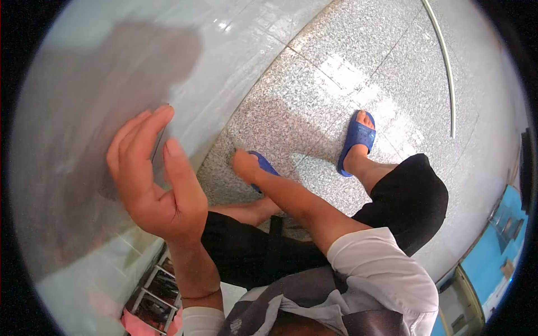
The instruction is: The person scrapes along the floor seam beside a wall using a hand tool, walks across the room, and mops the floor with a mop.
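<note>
My left hand (159, 179) is raised in front of the pale grey tiled wall (224, 61). Its fingers curve together and the thumb stands apart from them, with nothing visible in between. Lower down, my right hand (245, 165) reaches across near my left foot. Its fingers look closed, and whatever they may hold is too small or hidden to make out. Beside that hand is a blue slipper (265, 163), partly covered by the hand and forearm. The other blue slipper (358, 134) is on my right foot, flat on the speckled floor (314, 123).
A thin white pipe or strip (446, 61) runs along the upper right. At the lower left stands a metal rack (150, 294) with pink material (137, 325) by it. A bright blue surface (493, 246) shows at the lower right. Light glares off the floor.
</note>
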The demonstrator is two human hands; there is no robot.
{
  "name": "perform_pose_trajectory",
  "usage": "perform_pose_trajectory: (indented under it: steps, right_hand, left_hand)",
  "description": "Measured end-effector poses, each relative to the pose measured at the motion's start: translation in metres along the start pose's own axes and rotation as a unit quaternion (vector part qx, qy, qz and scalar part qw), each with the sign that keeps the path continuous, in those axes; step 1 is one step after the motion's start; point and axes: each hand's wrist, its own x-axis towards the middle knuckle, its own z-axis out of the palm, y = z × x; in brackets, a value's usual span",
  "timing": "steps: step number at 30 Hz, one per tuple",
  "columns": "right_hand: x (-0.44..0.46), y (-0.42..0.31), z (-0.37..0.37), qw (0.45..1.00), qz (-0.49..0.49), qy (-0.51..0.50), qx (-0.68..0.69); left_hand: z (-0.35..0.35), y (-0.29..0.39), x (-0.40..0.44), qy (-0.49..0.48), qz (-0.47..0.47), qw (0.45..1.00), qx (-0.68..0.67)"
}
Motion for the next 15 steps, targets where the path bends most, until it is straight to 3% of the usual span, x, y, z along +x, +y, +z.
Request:
perform_pose_trajectory:
  steps: [2, 7, 9, 12, 15]
  right_hand:
    - [-0.013, -0.007, -0.024, 0.969, -0.099, -0.159, -0.162]
    - [0.021, 0.008, -0.106, 0.976, -0.021, -0.164, -0.142]
    - [0.032, 0.038, -0.147, 0.968, -0.032, -0.115, -0.221]
    - [0.05, 0.082, -0.19, 0.973, 0.039, 0.025, -0.226]
    - [0.057, 0.094, -0.204, 0.971, 0.116, 0.07, -0.198]
  left_hand:
    - [0.001, 0.001, 0.0, -0.011, 0.005, 1.0, 0.014]
    - [-0.002, 0.0, -0.003, -0.01, -0.013, 1.0, 0.006]
    - [-0.003, 0.001, -0.003, -0.008, -0.012, 1.0, 0.0]
    - [-0.006, 0.003, 0.0, -0.01, -0.023, 1.0, -0.011]
    - [-0.004, 0.004, -0.002, 0.005, -0.037, 0.999, -0.028]
